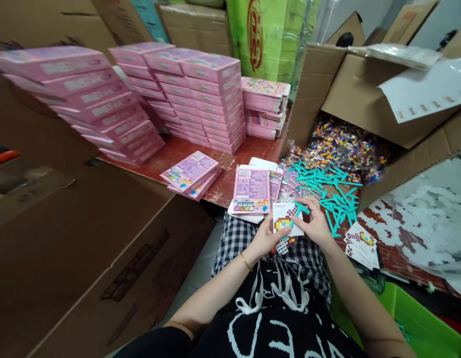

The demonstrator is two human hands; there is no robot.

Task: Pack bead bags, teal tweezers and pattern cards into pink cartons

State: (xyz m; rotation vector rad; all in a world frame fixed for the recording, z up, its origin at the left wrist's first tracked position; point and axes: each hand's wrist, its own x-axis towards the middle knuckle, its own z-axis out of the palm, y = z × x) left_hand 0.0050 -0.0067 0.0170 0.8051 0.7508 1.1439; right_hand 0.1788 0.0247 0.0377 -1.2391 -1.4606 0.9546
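Note:
In front of my lap, my left hand (266,237) grips a white printed card (279,213) with a yellow and maroon pixel picture, its thumb lying over the card's face. My right hand (315,224) is at the card's right edge, closed on a small teal plastic stick (302,209). Below the card a white grid-like piece (282,246) pokes out beside some small coloured bits; how these are held is hidden. Just beyond my hands lie pink printed boxes (252,188), flat-looking with white flaps. Many loose teal sticks (340,206) are spread to the right.
Stacked pink boxes (200,94) line the back of the red table (211,191). An open carton (368,94) at right spills bags of coloured beads (338,146). More printed cards (361,244) lie right of me, above a green bin (417,318). Large cartons (85,258) stand left.

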